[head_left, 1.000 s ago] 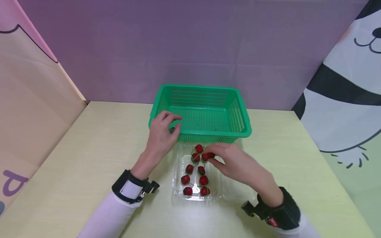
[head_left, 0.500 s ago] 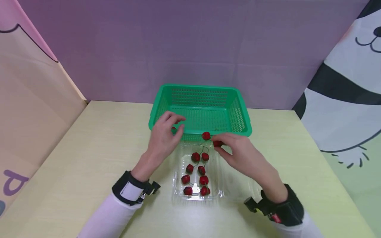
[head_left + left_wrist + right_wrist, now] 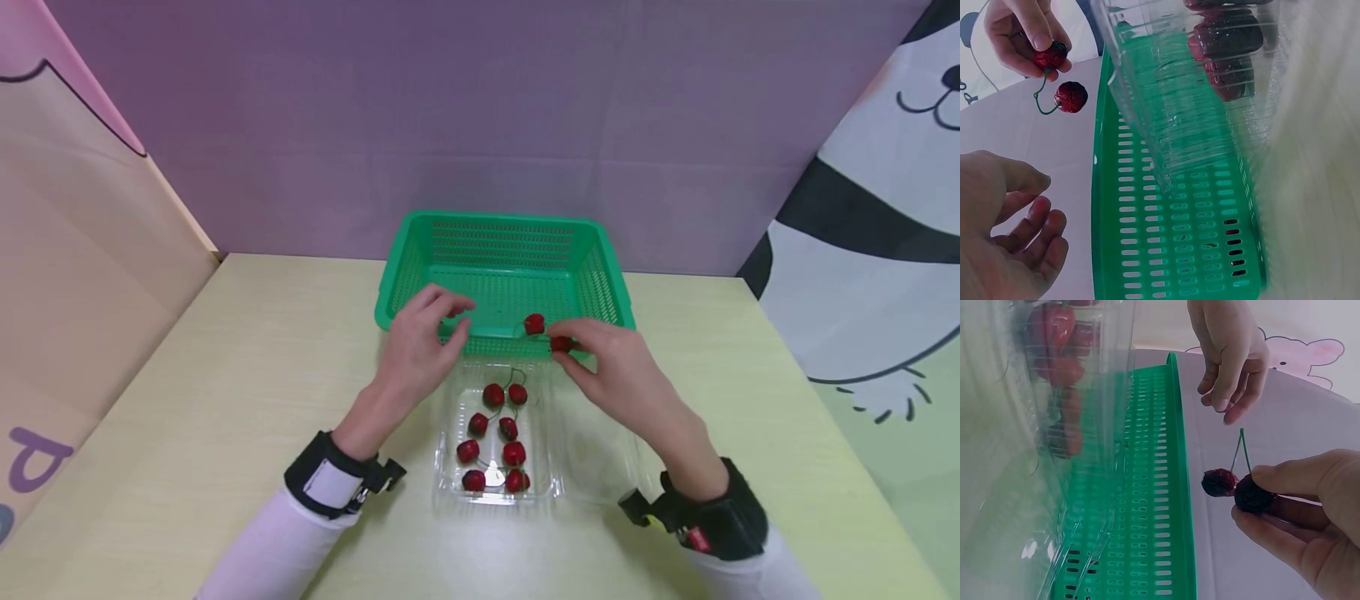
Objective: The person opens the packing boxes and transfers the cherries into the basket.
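Note:
My right hand (image 3: 626, 371) pinches one cherry (image 3: 560, 344) between thumb and fingers. A second cherry (image 3: 534, 324) hangs beside it, joined by a green stem that shows in the right wrist view. Both are over the near rim of the green basket (image 3: 613, 329). My left hand (image 3: 422, 346) hovers over the basket's near left corner, fingers loosely bent and holding nothing. Just in front of the basket, a clear plastic box (image 3: 450, 417) holds several red cherries (image 3: 513, 454) in two rough rows, some joined by stems.
The box's clear lid (image 3: 600, 458) lies folded out to the right on the pale table (image 3: 225, 417). Dark red shapes (image 3: 1235, 253) show through slots in the basket's side. A purple backdrop (image 3: 495, 100) stands behind the basket.
My right hand has lifted the cherry pair out of the plastic box and carried it back and right to the basket's near rim. The left hand has shifted slightly right.

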Demonstrator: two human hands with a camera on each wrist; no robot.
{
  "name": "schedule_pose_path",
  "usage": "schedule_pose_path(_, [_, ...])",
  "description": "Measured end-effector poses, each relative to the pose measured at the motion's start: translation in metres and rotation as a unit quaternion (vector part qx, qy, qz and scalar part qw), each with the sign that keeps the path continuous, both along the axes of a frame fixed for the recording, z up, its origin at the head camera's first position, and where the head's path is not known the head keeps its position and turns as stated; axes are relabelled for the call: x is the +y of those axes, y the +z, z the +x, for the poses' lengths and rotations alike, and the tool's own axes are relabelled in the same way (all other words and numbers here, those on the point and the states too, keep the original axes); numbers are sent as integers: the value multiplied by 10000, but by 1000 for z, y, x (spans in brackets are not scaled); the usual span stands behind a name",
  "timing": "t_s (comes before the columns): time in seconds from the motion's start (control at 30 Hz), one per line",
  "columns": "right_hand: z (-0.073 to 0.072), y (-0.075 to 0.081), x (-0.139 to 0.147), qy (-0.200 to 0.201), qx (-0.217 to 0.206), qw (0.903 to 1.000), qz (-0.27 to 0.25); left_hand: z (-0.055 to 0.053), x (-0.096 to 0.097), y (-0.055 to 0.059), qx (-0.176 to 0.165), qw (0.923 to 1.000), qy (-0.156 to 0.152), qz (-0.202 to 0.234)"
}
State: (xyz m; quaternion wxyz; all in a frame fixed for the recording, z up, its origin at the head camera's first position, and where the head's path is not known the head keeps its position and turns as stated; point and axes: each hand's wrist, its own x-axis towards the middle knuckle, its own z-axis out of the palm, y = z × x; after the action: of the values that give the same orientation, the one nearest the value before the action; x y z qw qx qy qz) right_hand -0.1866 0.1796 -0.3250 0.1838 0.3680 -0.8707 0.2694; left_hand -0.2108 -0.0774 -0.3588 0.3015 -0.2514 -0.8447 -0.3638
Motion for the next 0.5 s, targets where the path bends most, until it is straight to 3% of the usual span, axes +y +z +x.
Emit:
schedule_pose_path(0.17, [-3, -1, 2, -136, 106, 9998, -35, 1, 2, 0, -80, 9997, -215, 7])
schedule_pose_path(0.5, [-11, -6, 9, -453, -156, 9988, -110, 3, 4, -1, -134, 9991, -411, -52])
